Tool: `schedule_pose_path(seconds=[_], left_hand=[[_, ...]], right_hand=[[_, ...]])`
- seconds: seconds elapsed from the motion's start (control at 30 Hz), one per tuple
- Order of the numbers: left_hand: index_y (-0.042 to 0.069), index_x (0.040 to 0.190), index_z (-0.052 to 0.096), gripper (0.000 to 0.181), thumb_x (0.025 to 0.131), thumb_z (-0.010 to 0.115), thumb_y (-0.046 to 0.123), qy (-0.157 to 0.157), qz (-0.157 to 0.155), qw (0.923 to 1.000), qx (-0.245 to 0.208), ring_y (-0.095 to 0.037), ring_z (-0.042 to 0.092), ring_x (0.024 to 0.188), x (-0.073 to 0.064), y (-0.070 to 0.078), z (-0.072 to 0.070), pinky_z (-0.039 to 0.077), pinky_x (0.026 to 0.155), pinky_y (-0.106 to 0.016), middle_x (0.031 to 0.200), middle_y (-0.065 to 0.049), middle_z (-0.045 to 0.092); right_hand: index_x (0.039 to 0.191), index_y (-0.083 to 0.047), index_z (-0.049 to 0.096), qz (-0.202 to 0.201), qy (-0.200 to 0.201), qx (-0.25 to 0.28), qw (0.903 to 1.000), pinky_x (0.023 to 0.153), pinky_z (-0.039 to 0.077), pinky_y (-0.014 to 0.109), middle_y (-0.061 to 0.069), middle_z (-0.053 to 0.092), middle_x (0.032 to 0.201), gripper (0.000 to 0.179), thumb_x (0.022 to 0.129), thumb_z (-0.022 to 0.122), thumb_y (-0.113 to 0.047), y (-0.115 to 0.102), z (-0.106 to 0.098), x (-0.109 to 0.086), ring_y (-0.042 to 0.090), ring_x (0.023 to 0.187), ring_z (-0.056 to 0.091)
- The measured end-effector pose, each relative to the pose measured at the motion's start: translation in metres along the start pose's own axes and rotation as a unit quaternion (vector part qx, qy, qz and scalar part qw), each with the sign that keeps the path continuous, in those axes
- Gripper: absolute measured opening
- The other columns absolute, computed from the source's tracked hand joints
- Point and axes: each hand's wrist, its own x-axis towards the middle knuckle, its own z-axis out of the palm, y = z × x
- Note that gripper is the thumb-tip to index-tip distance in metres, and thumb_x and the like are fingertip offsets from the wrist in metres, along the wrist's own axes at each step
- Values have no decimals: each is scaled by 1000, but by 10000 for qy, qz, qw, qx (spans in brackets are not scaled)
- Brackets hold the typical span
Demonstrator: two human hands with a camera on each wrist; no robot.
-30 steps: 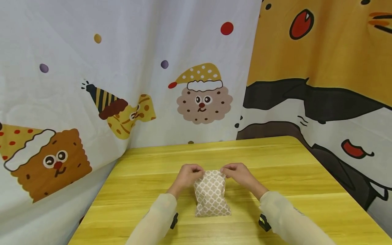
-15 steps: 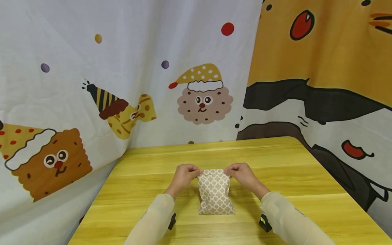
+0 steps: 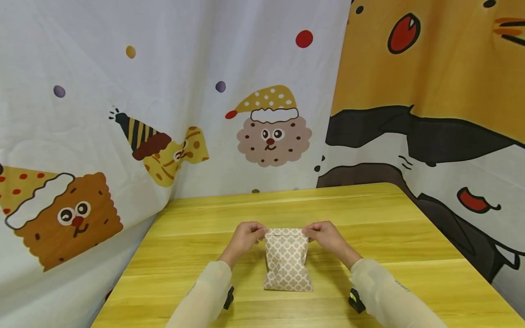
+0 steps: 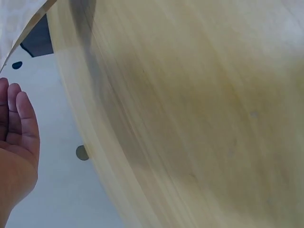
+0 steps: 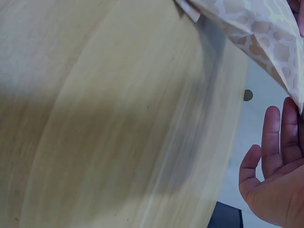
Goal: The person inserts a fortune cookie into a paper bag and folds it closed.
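A beige paper bag (image 3: pixel 287 262) with a white lattice print stands on the wooden table, its bottom edge toward me. Across its top runs a narrow folded band. My left hand (image 3: pixel 245 237) pinches the top left corner between thumb and fingertips. At the top right corner, my right hand (image 3: pixel 328 238) pinches it the same way. The right wrist view has the bag's side (image 5: pixel 266 35) sloping down to the right fingertips, with the other fingers loosely bent. Only a sliver of the bag (image 4: pixel 14 19) enters the left wrist view, above the left fingers. The bag's contents are hidden.
The yellow wood-grain table (image 3: pixel 197 273) reaches back to a white curtain (image 3: pixel 184 54) printed with cartoon biscuits. On the right, the curtain bears large orange and black cartoon figures. Small black devices (image 3: pixel 356 300) are worn at both wrists.
A second ago the hands were closer together and the bag's top looked narrower. They have spread apart to its corners, and a folded band now shows along the top.
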Motion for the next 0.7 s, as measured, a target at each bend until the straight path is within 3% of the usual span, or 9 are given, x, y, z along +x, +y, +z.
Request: schedule_pose_path(seconds=[0.23,0.5,0.7], left_hand=[[4,95,73,18,100,61,17,137,-167,9991,360,-33,62,84,0,-7,-2,55,75,-47,89,-12,68],[4,96,75,18,98,64,17,152,-364,9959,818,-24,65,83,-2,-24,-4,56,71,-36,91,-6,70],[-1,105,73,22,100,60,17,205,-319,9951,909,-23,64,82,-3,-29,-8,54,69,-34,92,-12,70]], right_hand=[[93,-1,75,73,-71,133,9999,81,55,46,5,70,85,20,97,66,-20,12,7,4,28,85,66],[96,3,75,-4,-333,-125,9994,74,59,40,12,72,92,22,98,62,-15,22,14,0,25,84,67],[101,4,74,7,-140,-450,9989,69,58,36,9,72,89,23,98,63,-17,26,8,0,21,79,66]])
